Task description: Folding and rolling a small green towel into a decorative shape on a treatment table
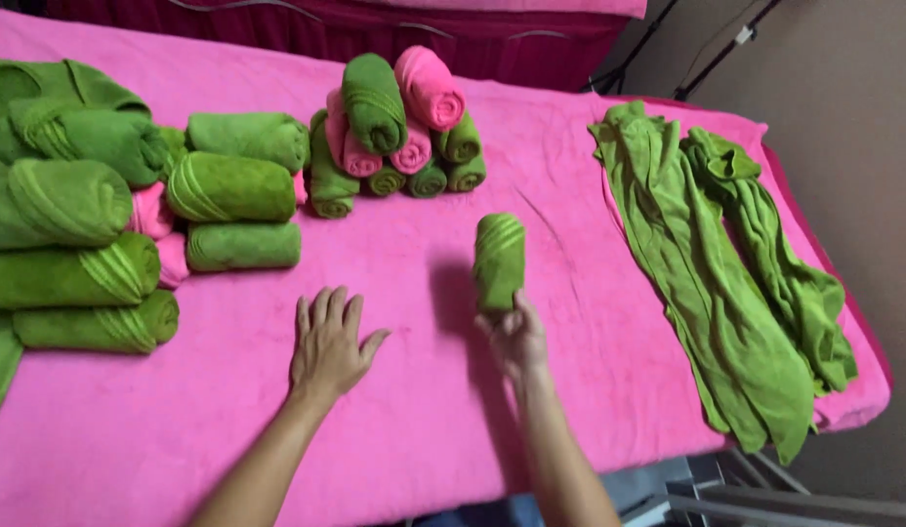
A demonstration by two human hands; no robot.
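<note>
Head view, what do the hands do?
— Right hand [516, 337] pinches the bottom end of a green roll [499, 260] and lifts it over the pink cover [590, 293].
— And the left hand [328, 344]?
— It lies flat on the cover, fingers spread, just left of the roll.
— What else?
— A roll pile [399, 127] sits behind the roll. Loose green towels [726, 293] lie right of it.

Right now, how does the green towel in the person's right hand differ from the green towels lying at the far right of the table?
The held towel is rolled into a tight cylinder; the loose towels lie unrolled and rumpled. The held towel is lifted in the right hand; the loose towels rest flat on the pink cover. The held towel looks compact; the loose towels stretch long. Both are the same green.
</note>
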